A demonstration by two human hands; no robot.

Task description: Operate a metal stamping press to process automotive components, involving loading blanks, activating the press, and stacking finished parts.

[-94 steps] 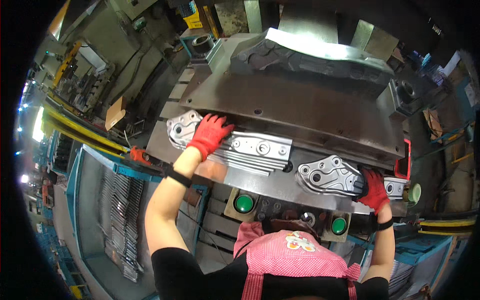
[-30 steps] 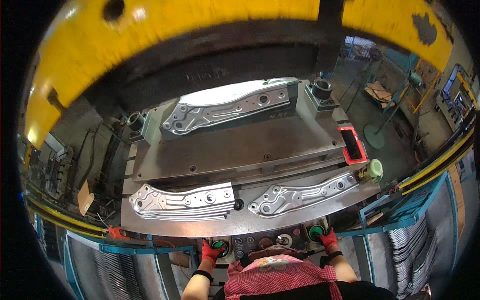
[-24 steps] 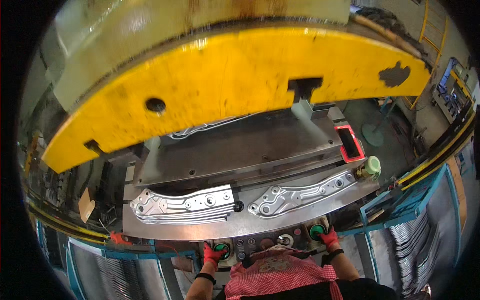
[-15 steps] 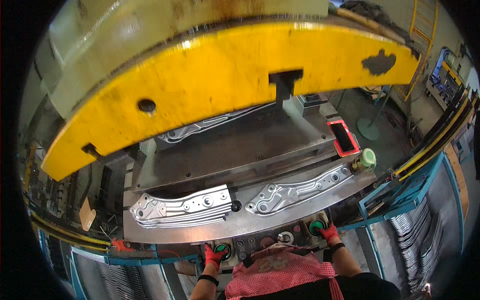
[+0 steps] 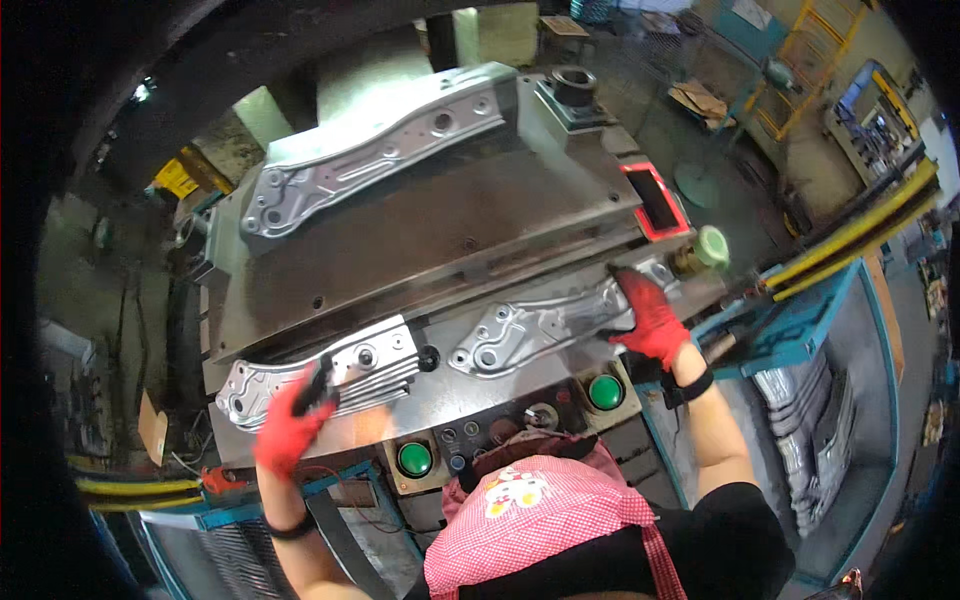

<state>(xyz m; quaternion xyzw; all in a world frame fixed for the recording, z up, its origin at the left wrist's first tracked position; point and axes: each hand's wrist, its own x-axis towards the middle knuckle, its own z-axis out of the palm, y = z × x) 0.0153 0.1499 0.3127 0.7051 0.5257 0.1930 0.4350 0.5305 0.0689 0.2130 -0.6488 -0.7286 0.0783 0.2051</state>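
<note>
My right hand, in a red glove with dark fingertips, spans the right part of a silvery stamped metal bracket on the metal bench. Its fingers lie at the far edge and its thumb at the near edge. My left hand, gloved alike, is over a stack of similar brackets at the left; its fingers are stretched out and somewhat blurred. Another bracket rests on the die block farther back. Two green push buttons, the left one and the right one, are uncovered on the control panel.
A red-framed phone-like device and a container with a pale green lid stand at the bench's right end. Yellow-and-black bars run along the right side. Blue-framed racks hold several metal parts.
Both hands have left the green buttons and reached forward to the brackets. The big yellow press head has gone out of view, exposing the bracket on the die block.
</note>
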